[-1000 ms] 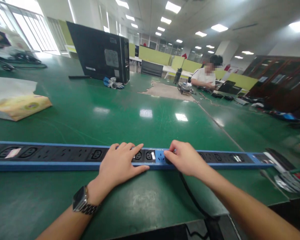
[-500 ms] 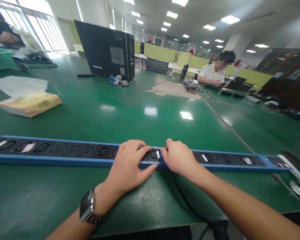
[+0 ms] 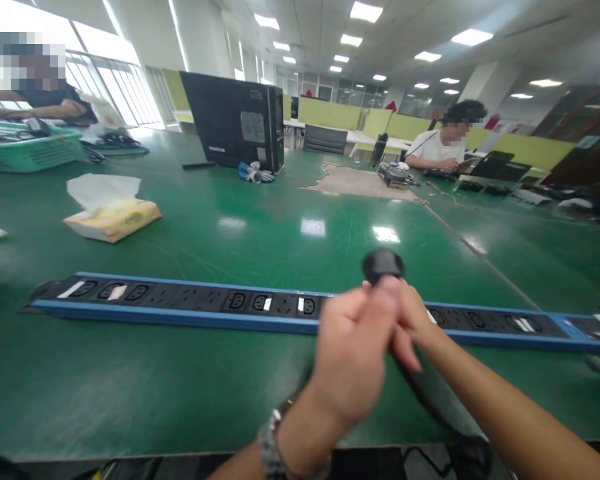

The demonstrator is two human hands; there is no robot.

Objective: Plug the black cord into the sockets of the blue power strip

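My left hand [image 3: 353, 353], smeared by motion and wearing a metal-banded watch [image 3: 270, 440], is closed with its thumb against a black plug [image 3: 383, 265]. The plug's round end points up and away, above the power strip. Partly hidden behind it, my right hand [image 3: 411, 317] is curled around the plug's black power cord, which drops from beneath it toward the table's front edge. Under both hands lies the long blue and black power strip [image 3: 180, 323], its row of sockets facing up and several white stickers on it. The hands cover its middle part.
A tissue pack [image 3: 113, 220] lies at the left, with a green basket [image 3: 35, 153] behind it. Farther back stand a black computer case [image 3: 230, 123] and blue-grey gloves [image 3: 256, 173]. One person sits at the far left, another at the far right.
My left hand has left the strip's sockets and moved right, onto the plug. The plug and my right hand have come up off the strip. The view has turned slightly left.
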